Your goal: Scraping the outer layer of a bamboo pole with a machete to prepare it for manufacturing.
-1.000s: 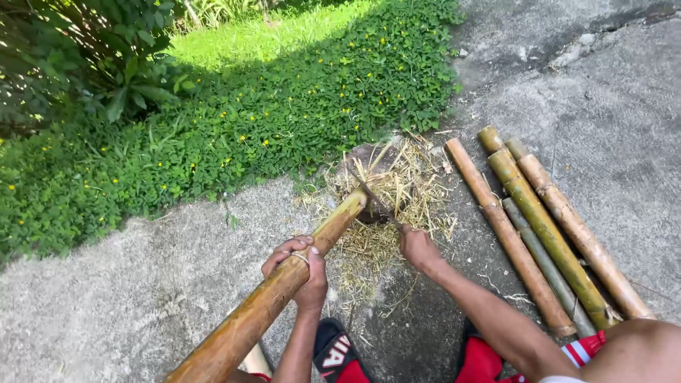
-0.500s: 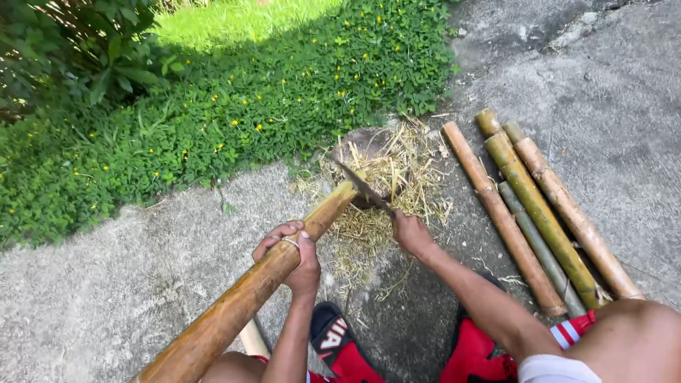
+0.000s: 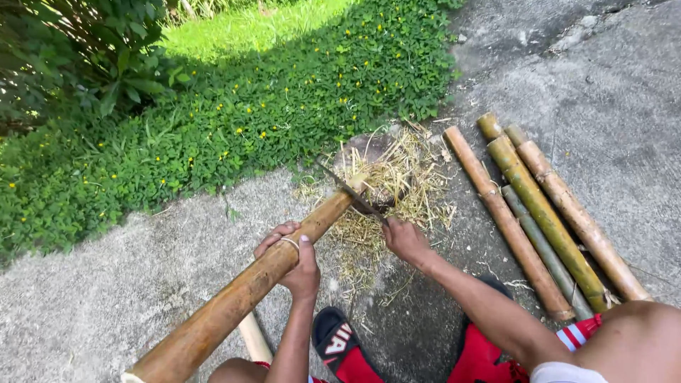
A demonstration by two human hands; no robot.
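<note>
I can't see the knife (image 3: 349, 191) handle, buried in the right hand (image 3: 406, 240). Bamboo pole (image 3: 248, 287) near end cut off at bottom edge. Wood block (image 3: 363, 150) mostly under shavings (image 3: 397, 177).

Rough grey concrete ground (image 3: 106, 284) is bearing a row of bamboo poles (image 3: 539, 213), scattered bamboo shavings (image 3: 397, 184) and a flat stone (image 3: 365, 150).

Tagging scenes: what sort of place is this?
Outdoors, probably a yard or garden edge: rough concrete ground beside a patch of green plants with small yellow flowers, bamboo poles laid out, and shavings on the ground.
</note>
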